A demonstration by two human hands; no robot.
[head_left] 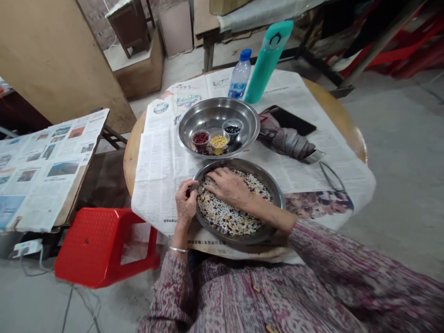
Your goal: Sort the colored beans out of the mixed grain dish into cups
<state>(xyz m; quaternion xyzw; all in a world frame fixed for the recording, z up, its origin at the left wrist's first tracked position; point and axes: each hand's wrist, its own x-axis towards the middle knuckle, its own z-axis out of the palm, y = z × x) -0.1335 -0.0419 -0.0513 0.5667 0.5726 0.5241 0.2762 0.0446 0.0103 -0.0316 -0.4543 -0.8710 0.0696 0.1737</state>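
Observation:
A metal basin (279, 196) at the table's near edge holds a mix of white grains (231, 215) with dark red, yellow and black beans. My left hand (186, 201) is closed on the basin's left rim. Inside it, my right hand (231, 187) lies palm down on the mix with its fingers apart. Just beyond stands a second metal basin (215, 107). In that one are a cup of red beans (200, 138), a cup of yellow beans (219, 141) and a cup of black beans (232, 128), with some loose beans around them.
Newspaper (156, 171) covers the round table. At the back stand a water bottle (240, 76) and a teal flask (268, 62). A folded umbrella (286, 138) and a dark flat case (291, 119) lie to the right. A red stool (93, 245) is on the left.

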